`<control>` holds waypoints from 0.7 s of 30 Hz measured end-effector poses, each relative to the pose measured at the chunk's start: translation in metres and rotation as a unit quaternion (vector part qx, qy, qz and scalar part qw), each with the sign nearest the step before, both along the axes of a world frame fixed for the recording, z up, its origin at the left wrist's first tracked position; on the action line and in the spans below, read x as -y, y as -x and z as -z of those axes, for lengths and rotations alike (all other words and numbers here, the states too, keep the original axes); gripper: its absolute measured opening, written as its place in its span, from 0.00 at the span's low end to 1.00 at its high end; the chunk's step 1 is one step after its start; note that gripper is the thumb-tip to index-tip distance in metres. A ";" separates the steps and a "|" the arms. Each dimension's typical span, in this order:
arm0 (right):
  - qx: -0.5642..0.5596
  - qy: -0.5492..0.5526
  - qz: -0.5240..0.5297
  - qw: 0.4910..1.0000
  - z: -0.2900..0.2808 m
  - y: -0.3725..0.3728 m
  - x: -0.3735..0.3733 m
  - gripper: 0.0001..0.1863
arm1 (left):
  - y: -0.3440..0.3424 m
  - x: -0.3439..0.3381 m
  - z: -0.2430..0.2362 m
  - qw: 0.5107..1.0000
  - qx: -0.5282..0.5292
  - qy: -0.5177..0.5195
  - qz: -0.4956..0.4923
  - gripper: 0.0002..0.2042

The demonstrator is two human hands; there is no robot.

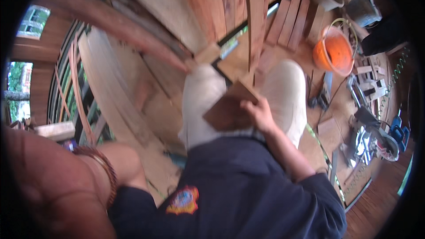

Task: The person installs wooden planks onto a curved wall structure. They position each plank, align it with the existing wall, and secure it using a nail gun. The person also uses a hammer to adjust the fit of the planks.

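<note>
Wood offcut (228, 108), flat and brown, sits across the person's pale-trousered thighs, right hand (260, 114) clamped on its right edge. The left hand is out of sight; only a raised forearm with a bead bracelet (104, 166) shows. One orange bucket (333, 52), one mitre saw (376, 139) and stacked planks (290, 20) crowd the wooden floor (376, 208).

Orange bucket (333, 52), brown wood piece (228, 110), pale beige trousers (290, 93)

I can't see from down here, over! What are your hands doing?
Right hand gripping a small wood board over the lap. Left hand out of frame; only the forearm with bracelet shows. Orange bucket and miter saw off right, clear of the board.
</note>
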State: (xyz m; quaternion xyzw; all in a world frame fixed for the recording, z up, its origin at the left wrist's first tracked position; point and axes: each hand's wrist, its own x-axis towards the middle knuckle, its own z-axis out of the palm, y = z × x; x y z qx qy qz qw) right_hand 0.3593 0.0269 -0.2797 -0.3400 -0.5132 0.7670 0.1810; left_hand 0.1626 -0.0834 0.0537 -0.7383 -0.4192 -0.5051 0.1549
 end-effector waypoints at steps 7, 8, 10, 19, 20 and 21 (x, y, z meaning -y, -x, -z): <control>-0.018 -0.130 0.013 0.991 -0.013 -0.001 0.011 0.08 | 0.013 -0.001 0.023 1.000 0.012 -0.014 0.012 0.10; -0.011 -0.238 0.007 0.971 -0.019 -0.001 0.012 0.07 | 0.013 0.000 0.019 1.000 0.011 -0.013 0.012 0.10; -0.002 -0.365 -0.001 0.931 -0.045 0.004 0.013 0.09 | 0.011 0.000 0.014 1.000 0.007 -0.024 0.011 0.09; 0.010 -0.574 0.046 0.818 -0.068 0.029 0.025 0.17 | 0.035 0.006 0.082 0.959 0.248 0.075 -0.114 0.09; 0.005 -0.576 0.039 0.817 -0.068 0.032 0.027 0.18 | 0.032 0.008 0.109 0.941 0.296 0.101 -0.130 0.09; 0.004 -0.578 0.034 0.815 -0.068 0.033 0.028 0.19 | 0.037 0.012 0.133 0.923 0.324 0.167 -0.126 0.11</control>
